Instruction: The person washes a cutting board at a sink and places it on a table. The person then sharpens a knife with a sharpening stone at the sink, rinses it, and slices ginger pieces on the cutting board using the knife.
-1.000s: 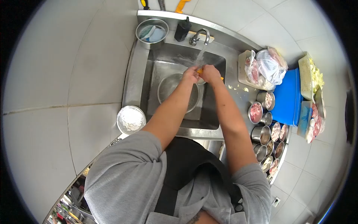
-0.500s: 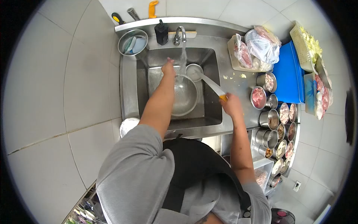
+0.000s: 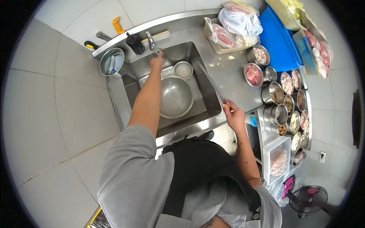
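Note:
My left hand (image 3: pixel 156 60) reaches over the sink (image 3: pixel 201 93), its fingers closed at the lower end of the metal faucet (image 3: pixel 151 40). My right hand (image 3: pixel 234 117) grips the yellow handle of a large knife (image 3: pixel 213 83) near the sink's right front corner. The long blade points up and left over the sink's right side. Below my left hand, a big steel bowl (image 3: pixel 176 97) sits in the sink, partly covered by my forearm. A smaller round metal container (image 3: pixel 183 70) with cloudy liquid stands just behind it.
A steel pot (image 3: pixel 111 62) with sponges and a black bottle (image 3: pixel 135 43) stand behind the sink. On the right are several metal pots of cut meat (image 3: pixel 253 74), a bin of bagged food (image 3: pixel 220 45) and a blue lid (image 3: pixel 279 41). Food scraps (image 3: pixel 230 57) lie on the counter.
My left hand has moved up to the faucet, and the falling water seen before no longer shows. The knife has turned away from the small container. The whole view has rotated.

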The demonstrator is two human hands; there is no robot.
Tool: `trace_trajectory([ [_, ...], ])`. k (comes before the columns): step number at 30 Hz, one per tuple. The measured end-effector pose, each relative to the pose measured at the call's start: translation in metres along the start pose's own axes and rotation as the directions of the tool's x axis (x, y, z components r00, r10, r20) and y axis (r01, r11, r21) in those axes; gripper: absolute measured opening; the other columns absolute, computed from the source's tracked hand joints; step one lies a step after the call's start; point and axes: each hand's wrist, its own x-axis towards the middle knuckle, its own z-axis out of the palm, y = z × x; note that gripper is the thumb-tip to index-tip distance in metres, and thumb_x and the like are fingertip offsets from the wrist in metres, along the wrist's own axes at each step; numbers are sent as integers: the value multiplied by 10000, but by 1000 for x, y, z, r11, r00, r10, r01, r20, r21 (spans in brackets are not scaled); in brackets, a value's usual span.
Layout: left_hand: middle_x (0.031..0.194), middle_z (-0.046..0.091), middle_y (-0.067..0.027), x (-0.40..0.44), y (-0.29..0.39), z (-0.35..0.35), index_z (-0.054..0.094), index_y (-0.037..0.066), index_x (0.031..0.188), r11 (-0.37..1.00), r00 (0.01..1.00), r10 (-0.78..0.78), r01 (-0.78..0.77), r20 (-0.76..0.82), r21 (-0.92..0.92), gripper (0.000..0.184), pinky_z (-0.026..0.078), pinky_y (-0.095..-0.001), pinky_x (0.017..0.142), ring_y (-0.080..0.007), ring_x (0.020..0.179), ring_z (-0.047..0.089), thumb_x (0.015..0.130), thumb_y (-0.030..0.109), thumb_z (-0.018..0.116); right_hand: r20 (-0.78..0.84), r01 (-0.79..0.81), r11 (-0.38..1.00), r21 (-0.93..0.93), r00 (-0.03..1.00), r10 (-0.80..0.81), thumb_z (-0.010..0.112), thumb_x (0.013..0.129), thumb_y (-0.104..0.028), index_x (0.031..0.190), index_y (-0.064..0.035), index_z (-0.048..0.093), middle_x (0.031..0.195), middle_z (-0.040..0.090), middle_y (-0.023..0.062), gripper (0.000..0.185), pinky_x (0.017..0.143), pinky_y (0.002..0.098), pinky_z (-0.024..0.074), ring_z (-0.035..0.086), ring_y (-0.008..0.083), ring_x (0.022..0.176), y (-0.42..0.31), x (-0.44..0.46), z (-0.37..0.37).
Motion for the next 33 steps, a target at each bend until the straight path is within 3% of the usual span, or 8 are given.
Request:
trace_trajectory([
  [3,1000,768,-86,-108,-41,-1,773,24,1054,965,954,126,-54,272,-256,374,536,-343,670,-188,787,698,977,389,761,-48,162,985,58,986,-159,764,976,-247,1309,-93,735,1014,780,188,368,791,381,590,769,307,879,22,-2,2],
  [5,968,765,-39,-215,-8,-37,787,41,1056,820,870,182,123,458,-559,253,530,-313,756,-123,812,670,969,279,782,-22,215,976,29,976,-215,773,970,-237,1311,-121,745,994,781,176,361,791,361,588,767,281,857,35,-6,2],
  [8,992,754,-5,-279,10,-45,767,84,1108,835,853,140,171,503,-523,233,484,-263,790,-107,845,651,998,290,756,144,135,990,26,980,-138,779,966,-233,1308,-119,748,922,770,161,361,748,355,576,746,267,784,32,-13,-7],
  [13,997,752,9,-318,24,-51,764,93,1120,820,864,212,96,456,-564,227,465,-264,790,-101,855,641,1011,290,732,90,303,941,151,943,-319,786,958,-227,1285,-117,761,848,737,155,347,681,368,545,706,257,703,48,-14,0],
  [20,954,736,25,-322,20,-54,779,81,1073,828,903,223,23,367,-560,155,442,-261,759,-82,836,623,995,123,652,179,339,936,92,920,-350,784,949,-237,1265,-110,768,864,739,167,341,700,393,553,710,309,724,57,-11,-9],
  [24,924,724,30,-322,19,-55,786,80,1067,825,908,232,6,348,-565,155,433,-255,742,-71,813,603,993,120,657,208,337,938,79,915,-346,771,959,-260,1276,-118,763,870,740,174,348,711,402,557,715,322,742,58,-9,-13],
  [26,842,680,26,-326,24,-58,797,54,1008,833,923,233,-28,304,-553,123,403,-257,651,-69,758,552,946,125,717,217,343,936,76,911,-351,770,960,-258,1279,-119,762,876,742,175,348,713,403,557,715,324,746,57,-9,-14],
  [33,867,688,33,-332,35,-67,802,81,1035,843,910,284,-87,303,-532,150,415,-254,704,-67,765,546,975,100,665,238,278,959,51,929,-282,767,966,-257,1287,-126,761,881,743,179,346,721,395,560,716,317,749,47,-10,-16],
])
